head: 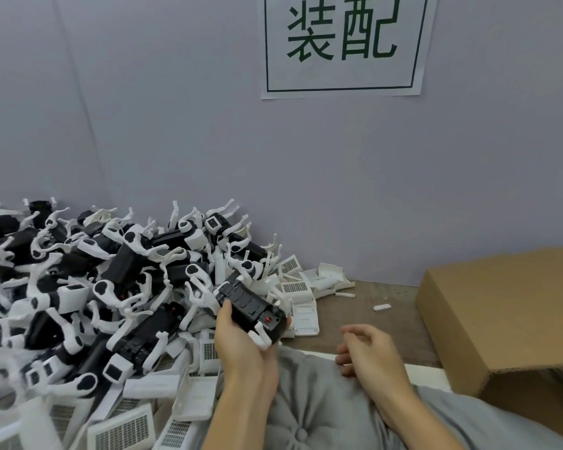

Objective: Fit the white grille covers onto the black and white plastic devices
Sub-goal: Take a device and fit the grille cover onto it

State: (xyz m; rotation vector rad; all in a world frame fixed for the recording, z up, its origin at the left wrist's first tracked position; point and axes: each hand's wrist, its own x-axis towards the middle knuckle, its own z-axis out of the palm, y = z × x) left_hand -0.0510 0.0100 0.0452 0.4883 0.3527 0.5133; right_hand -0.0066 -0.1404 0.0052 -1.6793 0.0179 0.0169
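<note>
My left hand (241,345) grips a black and white plastic device (251,306) with a small red button, held over the table's near edge. My right hand (368,349) hovers to its right, fingers loosely curled and holding nothing. A large heap of black and white devices (104,280) covers the left of the table. White grille covers (124,430) lie at the bottom left, and more grille covers (294,287) sit just behind the held device.
A brown cardboard box (507,316) stands at the right on the wooden table (381,306). A grey cushion (309,404) lies below my hands. Small white plastic bits (381,307) lie loose on the table. A grey wall with a paper sign (343,43) stands behind.
</note>
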